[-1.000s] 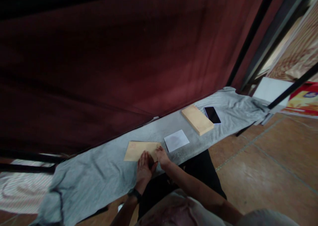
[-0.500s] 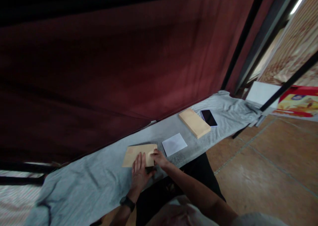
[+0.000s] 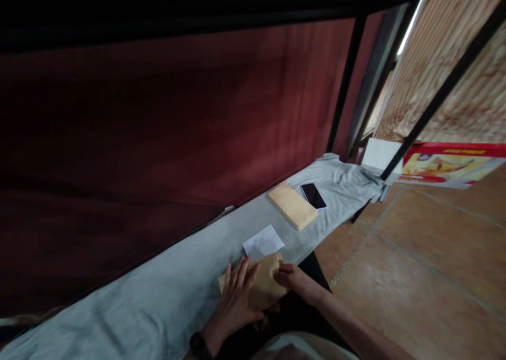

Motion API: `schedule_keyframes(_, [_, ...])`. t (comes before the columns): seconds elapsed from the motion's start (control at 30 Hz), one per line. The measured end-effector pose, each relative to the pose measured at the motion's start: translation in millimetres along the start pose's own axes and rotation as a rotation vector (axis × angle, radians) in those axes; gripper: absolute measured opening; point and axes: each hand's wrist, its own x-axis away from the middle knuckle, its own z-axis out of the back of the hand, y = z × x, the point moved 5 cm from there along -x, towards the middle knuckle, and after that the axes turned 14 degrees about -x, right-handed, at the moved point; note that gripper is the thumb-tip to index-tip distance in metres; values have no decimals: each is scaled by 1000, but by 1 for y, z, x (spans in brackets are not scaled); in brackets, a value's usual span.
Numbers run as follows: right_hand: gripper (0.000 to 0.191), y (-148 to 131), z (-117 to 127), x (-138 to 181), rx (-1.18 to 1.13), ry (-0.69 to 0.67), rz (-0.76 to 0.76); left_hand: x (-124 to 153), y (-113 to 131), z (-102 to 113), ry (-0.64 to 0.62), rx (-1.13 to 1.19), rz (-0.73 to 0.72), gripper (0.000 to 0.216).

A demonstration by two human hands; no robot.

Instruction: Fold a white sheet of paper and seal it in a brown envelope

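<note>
A brown paper envelope (image 3: pixel 263 287) is at the near edge of the cloth-covered surface, partly over my lap. My right hand (image 3: pixel 290 278) pinches its right end, the thumb and fingers closed on the paper. Across its left part lies my left hand (image 3: pixel 237 291), fingers stretched out and spread, thumb apart near the lower edge. A dark watch is on the left wrist. Just beyond the envelope lies a folded white sheet of paper (image 3: pixel 264 242), its near corner touching or covered by the envelope.
A stack of brown envelopes (image 3: pixel 292 206) lies farther right, beside a dark-screened phone (image 3: pixel 313 195). Grey cloth (image 3: pixel 158 281) covers the narrow surface, wrinkled at both ends. A dark red curtain (image 3: pixel 177 138) hangs behind. Black poles and a red-yellow box (image 3: pixel 446 165) stand right.
Both hands have brought the envelope nearer my body and to the right, tilting it so its right end is higher in view. The camera view has turned, shifting the stack and phone leftward.
</note>
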Motion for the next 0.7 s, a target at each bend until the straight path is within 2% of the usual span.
schedule_keyframes(0.1, [36,1,6,17,-119,-19,-51,-1,16,-7,-33,27,-9,119])
schedule_keyframes(0.2, [33,5,12,29,-102,24,-58,1,24,-13,-17,20,-17,118])
schedule_keyframes(0.4, [26,13,21,39,-93,106,-76,6,33,-21,3,15,-73,120])
schedule_keyframes(0.57, [18,12,26,43,-138,131,-137,6,35,-27,21,7,-46,112])
schedule_keyframes(0.63, [15,13,29,46,-240,129,-243,6,37,-25,67,-11,-67,105])
schedule_keyframes(0.7, [13,16,29,51,-368,97,-409,7,39,-20,125,-37,-94,99])
